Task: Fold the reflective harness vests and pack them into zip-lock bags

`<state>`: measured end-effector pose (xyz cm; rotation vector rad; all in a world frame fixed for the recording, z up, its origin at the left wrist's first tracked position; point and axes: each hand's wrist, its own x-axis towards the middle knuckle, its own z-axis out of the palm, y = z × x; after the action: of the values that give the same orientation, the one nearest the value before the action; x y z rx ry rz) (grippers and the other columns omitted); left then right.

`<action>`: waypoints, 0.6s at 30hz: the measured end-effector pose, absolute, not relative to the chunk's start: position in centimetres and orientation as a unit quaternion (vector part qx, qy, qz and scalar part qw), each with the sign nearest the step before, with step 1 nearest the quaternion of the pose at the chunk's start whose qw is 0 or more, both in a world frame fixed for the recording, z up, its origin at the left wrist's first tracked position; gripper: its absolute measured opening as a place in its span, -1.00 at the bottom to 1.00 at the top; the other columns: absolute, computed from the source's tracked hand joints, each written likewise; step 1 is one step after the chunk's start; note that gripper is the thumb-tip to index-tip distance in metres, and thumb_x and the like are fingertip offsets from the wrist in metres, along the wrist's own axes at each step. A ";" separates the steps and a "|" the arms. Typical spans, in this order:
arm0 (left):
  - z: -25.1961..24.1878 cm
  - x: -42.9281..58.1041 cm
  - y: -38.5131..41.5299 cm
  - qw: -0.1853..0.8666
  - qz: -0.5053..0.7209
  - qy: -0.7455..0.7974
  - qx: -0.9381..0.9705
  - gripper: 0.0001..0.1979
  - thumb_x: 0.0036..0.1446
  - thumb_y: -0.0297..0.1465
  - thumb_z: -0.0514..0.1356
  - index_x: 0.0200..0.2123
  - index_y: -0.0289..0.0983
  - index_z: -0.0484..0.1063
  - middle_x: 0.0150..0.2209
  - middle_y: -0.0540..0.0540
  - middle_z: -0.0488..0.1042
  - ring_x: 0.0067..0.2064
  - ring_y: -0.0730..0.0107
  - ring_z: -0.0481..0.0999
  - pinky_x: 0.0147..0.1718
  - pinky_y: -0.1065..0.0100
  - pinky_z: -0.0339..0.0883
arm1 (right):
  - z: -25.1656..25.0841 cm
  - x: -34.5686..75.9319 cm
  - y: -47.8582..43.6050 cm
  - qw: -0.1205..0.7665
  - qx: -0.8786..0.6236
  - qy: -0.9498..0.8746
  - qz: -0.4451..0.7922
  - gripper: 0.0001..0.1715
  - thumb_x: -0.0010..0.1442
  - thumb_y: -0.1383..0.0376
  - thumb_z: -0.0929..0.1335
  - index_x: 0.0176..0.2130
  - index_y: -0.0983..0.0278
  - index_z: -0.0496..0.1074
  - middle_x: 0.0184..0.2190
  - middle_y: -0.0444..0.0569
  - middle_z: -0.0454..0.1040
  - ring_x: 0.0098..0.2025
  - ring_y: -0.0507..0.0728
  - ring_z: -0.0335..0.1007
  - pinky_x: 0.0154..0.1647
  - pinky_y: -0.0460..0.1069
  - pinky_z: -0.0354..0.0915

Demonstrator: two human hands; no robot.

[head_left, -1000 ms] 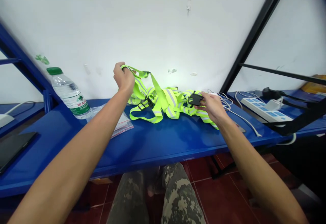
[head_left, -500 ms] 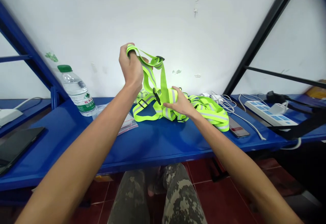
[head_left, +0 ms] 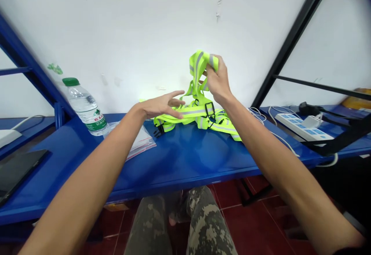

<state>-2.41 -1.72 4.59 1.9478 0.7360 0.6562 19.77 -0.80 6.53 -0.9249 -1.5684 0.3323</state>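
Note:
Neon-yellow reflective straps (head_left: 185,112) with grey stripes and black buckles lie in a tangled heap along the back of the blue table (head_left: 185,154). My right hand (head_left: 218,80) is raised above the heap, closed around a strap that hangs down in loops from the fingers. Low over the left part of the heap, my left hand (head_left: 164,106) has its fingers apart, close to a strap; whether it touches is unclear. A black slide buckle (head_left: 209,109) sits near the heap's middle, and a black clip (head_left: 158,131) rests at its left end.
A water bottle (head_left: 88,108) with a green cap stands at the left, beside clear plastic bags (head_left: 142,143). A dark tablet (head_left: 20,170) lies at far left. White cables (head_left: 285,143) and a power strip (head_left: 303,127) are at the right. The white wall (head_left: 130,34) rises behind.
My left hand has let go of the raised strap and come down with fingers apart. My right hand has risen from the heap, now holding up a strap.

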 end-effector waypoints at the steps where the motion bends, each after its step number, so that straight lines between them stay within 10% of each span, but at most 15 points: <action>1: 4.8 -1.6 -2.2 0.487 0.279 0.277 0.779 -0.13 -0.20 -0.32 0.45 0.23 -0.16 0.25 0.08 -0.32 0.47 0.15 -0.08 0.44 -0.01 0.05 0.37 | 6.8 19.2 -1.5 0.606 -0.379 -0.677 0.176 -0.66 0.35 0.18 0.23 0.10 0.14 0.24 0.15 -0.03 0.37 0.20 0.20 0.29 0.11 0.16 0.35; 5: 5.6 1.3 -2.6 0.551 0.398 0.211 0.703 -0.38 0.01 -0.07 0.36 0.08 -0.21 0.34 -0.04 -0.26 0.53 -0.02 0.04 0.56 -0.04 0.03 0.41 | 6.7 18.3 -3.7 0.543 -0.357 -0.723 0.234 -0.63 0.21 0.31 0.33 0.04 0.24 0.37 0.07 0.01 0.45 0.12 0.20 0.37 0.13 0.15 0.38; 18: 7.5 1.1 -1.3 0.388 0.551 0.313 0.670 -0.64 0.11 -0.50 0.24 0.01 -0.28 0.42 -0.16 -0.15 0.47 -0.20 0.25 0.59 -0.28 0.26 0.51 | 5.5 21.6 -7.5 0.354 -0.375 -0.735 0.440 -0.60 0.00 0.10 0.53 -0.25 0.32 0.54 -0.29 0.01 0.57 -0.27 0.12 0.49 -0.30 0.03 0.50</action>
<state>1.08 -1.31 7.45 1.7041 0.7968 1.4008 21.64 -7.51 5.51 -0.9696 -1.9015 1.1376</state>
